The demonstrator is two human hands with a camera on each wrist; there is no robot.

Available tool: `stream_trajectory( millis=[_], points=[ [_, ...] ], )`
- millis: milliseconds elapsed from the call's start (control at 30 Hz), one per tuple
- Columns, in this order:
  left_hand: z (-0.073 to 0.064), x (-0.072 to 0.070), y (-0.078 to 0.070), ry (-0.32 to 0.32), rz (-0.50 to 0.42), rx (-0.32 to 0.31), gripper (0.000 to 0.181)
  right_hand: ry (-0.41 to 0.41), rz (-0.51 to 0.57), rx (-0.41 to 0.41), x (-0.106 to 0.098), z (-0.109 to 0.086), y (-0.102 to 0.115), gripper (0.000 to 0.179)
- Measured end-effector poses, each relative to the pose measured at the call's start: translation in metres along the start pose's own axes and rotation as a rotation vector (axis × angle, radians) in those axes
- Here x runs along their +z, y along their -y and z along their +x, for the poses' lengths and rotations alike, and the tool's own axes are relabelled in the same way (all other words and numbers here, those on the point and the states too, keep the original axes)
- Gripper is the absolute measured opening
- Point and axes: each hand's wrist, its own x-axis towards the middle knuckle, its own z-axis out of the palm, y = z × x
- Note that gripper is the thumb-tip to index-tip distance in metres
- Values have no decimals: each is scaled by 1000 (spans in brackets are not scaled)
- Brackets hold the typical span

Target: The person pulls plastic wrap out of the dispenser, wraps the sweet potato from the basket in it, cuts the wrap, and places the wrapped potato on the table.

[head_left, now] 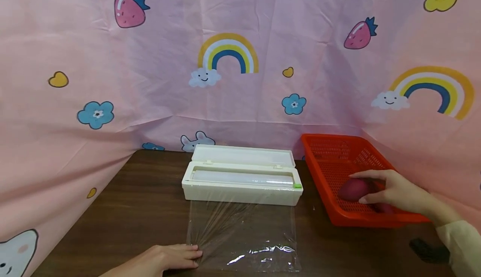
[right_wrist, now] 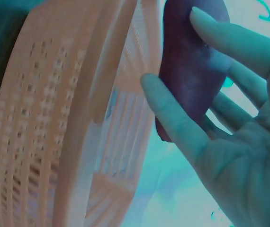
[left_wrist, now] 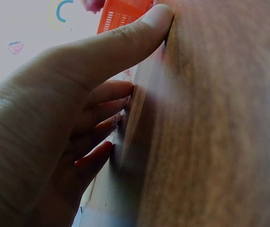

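Observation:
My right hand reaches into the red plastic basket and grips a reddish-purple sweet potato between thumb and fingers. In the right wrist view the sweet potato has a tapered end, and the hand curls around it. Part of another one shows below that hand. My left hand rests its fingers on the near left corner of a clear sheet of cling film. This sheet runs from a white cling film dispenser, whose lid stands raised behind the roll.
The dark wooden table ends at a pink patterned cloth behind and at the left. A green piece sits at the dispenser's right end. Beside the right sleeve is a dark object, unclear in kind.

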Motion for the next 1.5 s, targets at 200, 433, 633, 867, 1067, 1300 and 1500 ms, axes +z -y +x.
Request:
stream_trajectory(
  millis=[200,433,633,867,1067,1300,1500],
  points=[
    [2,-4,-4,18,-37,-46,47,-50,62,-102,21,-7,27,54],
    [3,-7,-9,74,-46,-103,50,-100,8,-184,48,-11,60,57],
    [1,-10,-11,104,-45,-118,53,-82,-44,-270,72,-4,90,55],
    [1,-14,-17,125,-61,-180,52,-26,5,-330,110,5,117,51],
    [2,-16,-23,146,-76,-209,39,8,58,-323,143,22,135,48],
    [2,-16,-25,153,-117,-229,38,-29,48,-364,180,38,144,48],
    [1,-18,-25,174,-160,-277,39,-11,39,-353,209,48,144,50]
  ],
)
